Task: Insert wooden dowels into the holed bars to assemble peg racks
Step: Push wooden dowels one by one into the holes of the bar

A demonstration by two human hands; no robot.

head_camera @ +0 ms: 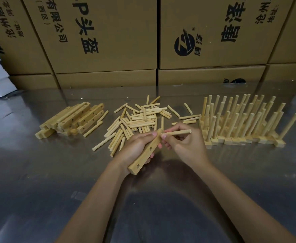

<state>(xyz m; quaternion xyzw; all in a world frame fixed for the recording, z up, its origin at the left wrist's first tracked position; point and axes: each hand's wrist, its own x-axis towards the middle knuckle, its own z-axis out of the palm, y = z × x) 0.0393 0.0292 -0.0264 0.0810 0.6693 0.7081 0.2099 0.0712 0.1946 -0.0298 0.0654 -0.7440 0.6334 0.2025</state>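
Shiny metal counter (38,172), cardboard boxes (108,41) stacked behind. Left hand (136,148) grips a holed bar (148,152) above the counter; right hand (184,142) fingers pinch a dowel (177,132) at the bar's top end. Loose dowels (140,120) centre, spare bars (75,120) left, finished racks (245,123) right.

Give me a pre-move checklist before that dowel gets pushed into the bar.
1. Bar gripped by left hand: ok.
2. Dowel pinched by right hand: ok.
3. Dowel tip at the bar's top end: ok; whether it has entered a hole: cannot tell.
4. Two lower holes on the bar open and facing up: ok.
5. More loose dowels lying close behind the hands: ok.
6. Dowel square to the bar face: cannot tell from this one view.
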